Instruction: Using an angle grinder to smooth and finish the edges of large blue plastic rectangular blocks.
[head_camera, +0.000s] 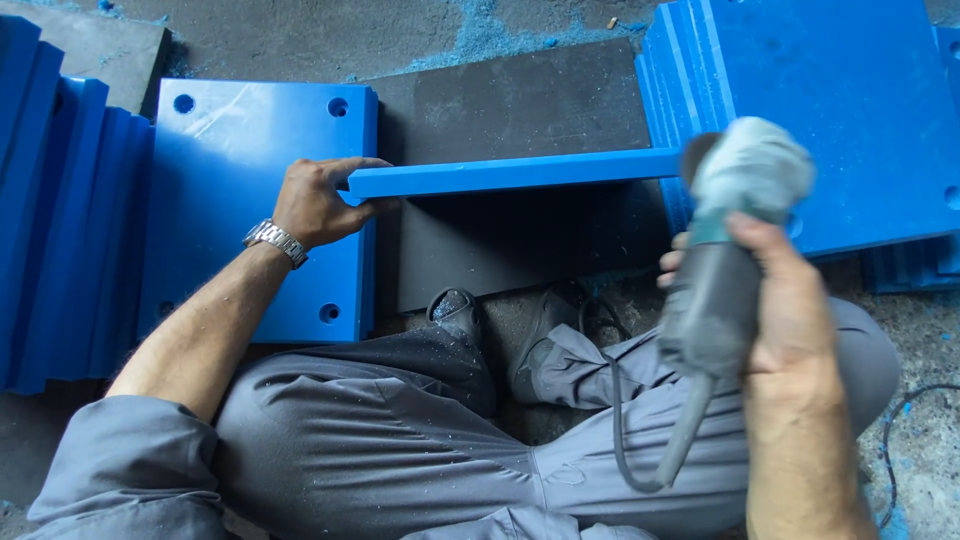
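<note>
At the far left lay a fanned stack of thick blue plastic slabs (60, 220), and just beside it a flat square blue plastic plate with a round hole near each corner (240, 190) rested on the grey concrete floor (300, 40). Your left hand (318, 200), a metal watch (275, 240) on its wrist, lay over that plate's right edge and pinched the near end of a long blue plastic slab stood on its edge (510, 172), fingers closed around it to keep it upright. That slab ran from your hand across a dark grey rubber-like mat (530, 110) to a second pile of blue plates (840, 110) on the right; its top edge looked straight and smooth, with blue shavings scattered on the floor behind. Your crossed legs in grey work trousers (400, 430) and dark shoes sat below the mat. At the right, your right hand (790, 310) was clenched around the grey body of a dusty corded angle grinder (735, 240), its head raised close to the slab's far end, though whether the disc touched it could not be told. You seemed to be at the edge-dressing step; the next move would likely call for a steady left-hand brace and a light, level pass along the edge.
</note>
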